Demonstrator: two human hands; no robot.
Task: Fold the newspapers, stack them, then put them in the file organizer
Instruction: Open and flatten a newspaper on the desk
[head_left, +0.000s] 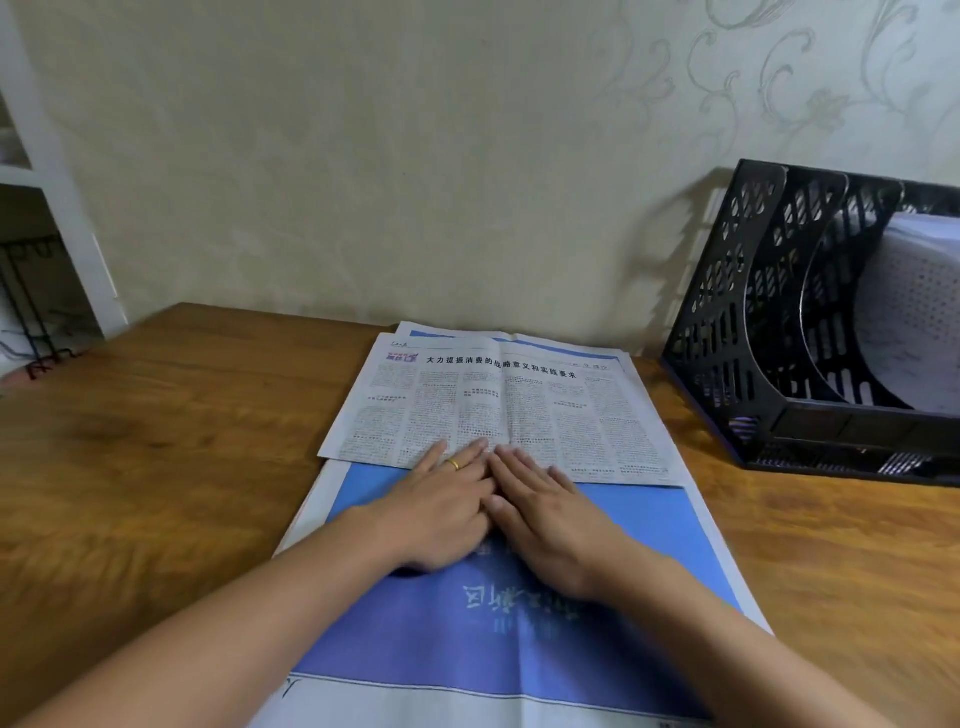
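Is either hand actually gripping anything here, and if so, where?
Nothing is gripped. The left hand and right hand lie flat, side by side, fingers straight, pressing on the newspaper along its near edge.

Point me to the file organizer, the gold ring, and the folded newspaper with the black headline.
file organizer (727, 332): head view, on its perforated left side wall.
gold ring (454, 464): head view, on the band, on a left-hand finger.
folded newspaper (571, 415): head view, on the right text column.

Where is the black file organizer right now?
In the head view, the black perforated plastic file organizer stands at the right, on the wooden table against the wall, just right of the folded black-and-white newspaper.
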